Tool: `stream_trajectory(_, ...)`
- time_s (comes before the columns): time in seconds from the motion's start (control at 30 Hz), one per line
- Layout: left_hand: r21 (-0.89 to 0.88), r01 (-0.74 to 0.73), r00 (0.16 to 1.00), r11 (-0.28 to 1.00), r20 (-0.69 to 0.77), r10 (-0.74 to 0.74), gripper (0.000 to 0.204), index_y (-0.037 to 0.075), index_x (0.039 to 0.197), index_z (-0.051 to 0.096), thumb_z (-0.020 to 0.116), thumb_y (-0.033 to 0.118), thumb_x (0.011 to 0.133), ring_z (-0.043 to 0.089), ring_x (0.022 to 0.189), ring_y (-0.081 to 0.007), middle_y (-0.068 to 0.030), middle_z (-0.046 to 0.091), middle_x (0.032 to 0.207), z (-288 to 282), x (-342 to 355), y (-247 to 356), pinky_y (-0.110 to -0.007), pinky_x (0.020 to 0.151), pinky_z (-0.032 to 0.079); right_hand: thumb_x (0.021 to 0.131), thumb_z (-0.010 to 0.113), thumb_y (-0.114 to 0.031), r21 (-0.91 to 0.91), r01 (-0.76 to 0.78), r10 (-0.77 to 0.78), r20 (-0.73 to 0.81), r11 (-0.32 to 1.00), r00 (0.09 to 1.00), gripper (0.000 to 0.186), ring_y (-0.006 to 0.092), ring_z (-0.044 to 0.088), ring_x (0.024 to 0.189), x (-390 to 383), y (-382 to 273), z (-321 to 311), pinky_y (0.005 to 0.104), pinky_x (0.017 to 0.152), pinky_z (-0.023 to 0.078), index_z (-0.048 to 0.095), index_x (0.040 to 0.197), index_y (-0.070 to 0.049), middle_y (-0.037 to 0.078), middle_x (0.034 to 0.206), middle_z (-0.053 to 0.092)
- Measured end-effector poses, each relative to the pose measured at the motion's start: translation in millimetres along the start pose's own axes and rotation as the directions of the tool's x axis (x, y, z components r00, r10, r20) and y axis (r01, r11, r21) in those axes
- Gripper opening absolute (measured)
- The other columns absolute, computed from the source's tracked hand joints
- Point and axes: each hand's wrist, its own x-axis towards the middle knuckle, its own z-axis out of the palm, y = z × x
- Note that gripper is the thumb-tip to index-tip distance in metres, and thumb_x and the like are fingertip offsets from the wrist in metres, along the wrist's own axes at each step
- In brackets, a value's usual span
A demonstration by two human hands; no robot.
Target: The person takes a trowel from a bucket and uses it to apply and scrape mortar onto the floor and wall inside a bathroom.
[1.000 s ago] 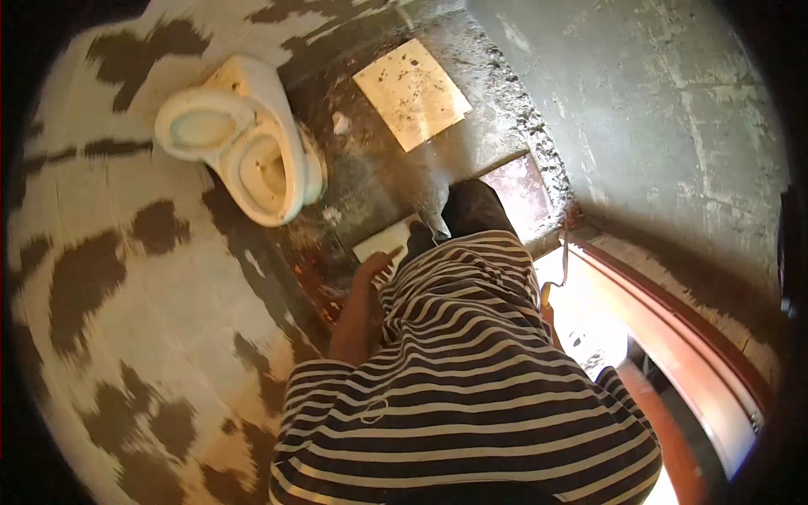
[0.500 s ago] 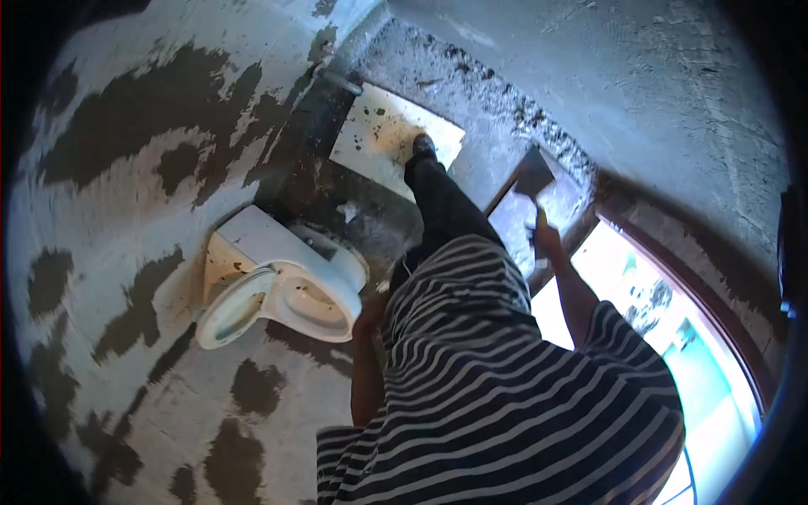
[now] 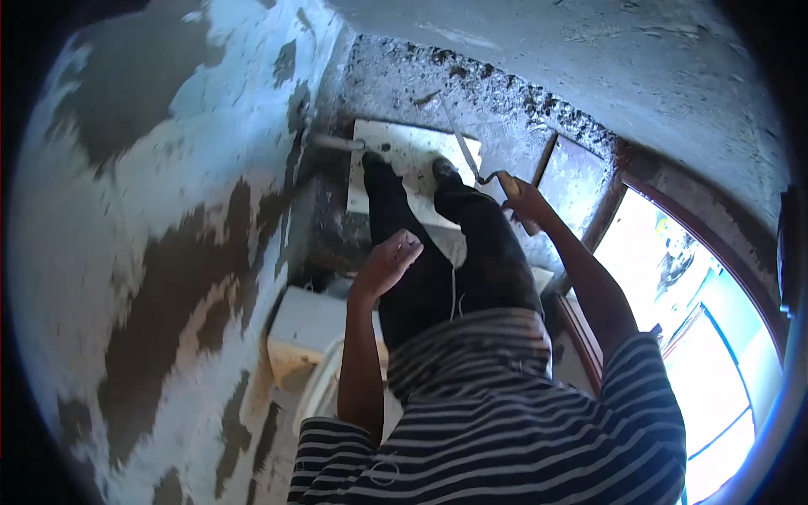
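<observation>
My right hand (image 3: pixel 532 204) grips the tan handle of a plastering trowel (image 3: pixel 460 139). The trowel's blade shows nearly edge-on, a thin pale strip slanting up and left over the edge of a white board (image 3: pixel 410 164). Both my feet stand on that board, which is specked with dark bits. My left hand (image 3: pixel 393 263) is raised in front of my left thigh, with its fingers curled in and pale smears on the fingertips. Nothing shows in it.
A pale toilet (image 3: pixel 316 326) stands at the lower left, partly behind my left arm. The left wall (image 3: pixel 278 151) has brown patches. A pale pipe (image 3: pixel 338 143) juts out by the board. A bright doorway (image 3: pixel 640 244) is at right, with a light panel (image 3: pixel 576 172) leaning near it.
My left hand has come up from beside the toilet to before my thigh. The trowel has turned from flat to edge-on and moved left. Both feet now show on the board; the view has shifted.
</observation>
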Motion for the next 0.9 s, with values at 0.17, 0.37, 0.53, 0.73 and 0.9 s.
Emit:
stream_trajectory(0.17,-0.150,-0.158,0.985,0.976,-0.098,0.144,0.017,0.005,0.094,0.056,0.054,0.022,0.096,0.051,0.071,-0.0087,-0.0015,0.052,0.074,-20,114,14,-0.026,0.068,0.042,0.083,0.067,-0.029,-0.254,0.112,-0.124,-0.033,0.961,0.992,0.046,0.0147,0.059,0.049,165,2,36,0.0295,0.044,0.048,0.053,0.123,-0.011,0.009,0.075,0.063)
stream_trajectory(0.37,-0.099,-0.251,0.968,0.963,-0.057,0.246,0.016,0.002,0.098,0.059,0.056,0.017,0.094,0.056,0.074,-0.0094,-0.0043,0.061,0.081,0,256,-45,-0.026,0.070,0.045,0.093,0.048,-0.045,-0.321,0.416,-0.386,0.155,0.851,0.909,0.046,0.0308,0.065,0.076,426,-9,124,0.0430,0.073,0.051,0.050,0.131,-0.018,0.018,0.085,0.064)
stream_trajectory(0.53,-0.116,-0.039,0.992,0.993,-0.123,0.025,0.014,0.001,0.098,0.061,0.061,0.012,0.089,0.064,0.085,-0.0198,-0.0111,0.064,0.088,6,333,-77,-0.031,0.075,0.049,0.091,0.055,-0.036,0.039,0.319,-0.319,0.240,0.947,0.917,0.033,0.0222,0.064,0.057,544,-13,135,0.0359,0.058,0.053,0.062,0.110,-0.010,0.012,0.071,0.064)
stream_trajectory(0.73,-0.154,-0.237,0.963,0.959,-0.166,0.211,0.015,-0.001,0.094,0.061,0.060,0.010,0.084,0.058,0.082,-0.0171,-0.0093,0.062,0.088,11,394,-88,-0.029,0.076,0.044,0.090,0.059,-0.042,0.073,0.271,-0.276,0.070,0.960,0.959,0.041,0.0127,0.055,0.047,578,50,57,0.0285,0.044,0.045,0.058,0.097,-0.002,0.004,0.062,0.055)
stream_trajectory(0.9,0.032,-0.276,0.932,0.960,-0.234,0.276,0.016,0.001,0.100,0.062,0.062,0.005,0.085,0.064,0.086,-0.0202,-0.0123,0.063,0.091,6,404,-92,-0.030,0.077,0.049,0.091,0.058,-0.046,0.123,0.261,-0.263,0.001,0.958,0.965,0.044,0.0110,0.055,0.048,548,96,30,0.0278,0.045,0.045,0.058,0.093,-0.002,0.003,0.061,0.054)
